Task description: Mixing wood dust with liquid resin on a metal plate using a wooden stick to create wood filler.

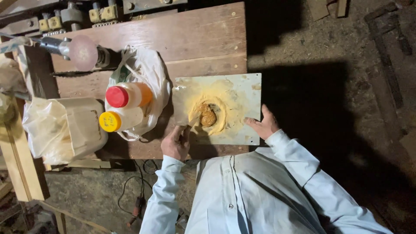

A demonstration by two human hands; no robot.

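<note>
A pale flat board lies on the wooden workbench, dusted with yellow powder. A brown lump of paste sits in a ring of that powder at the board's middle. My left hand grips a putty knife whose blade reaches into the powder beside the lump. My right hand rests with spread fingers on the board's near right edge, holding nothing. Both arms wear light shirt sleeves.
Left of the board, a white plastic bag holds a bottle with a red cap and one with a yellow cap. A bagged pale container stands further left. An angle grinder lies at the back. Dirt floor lies right.
</note>
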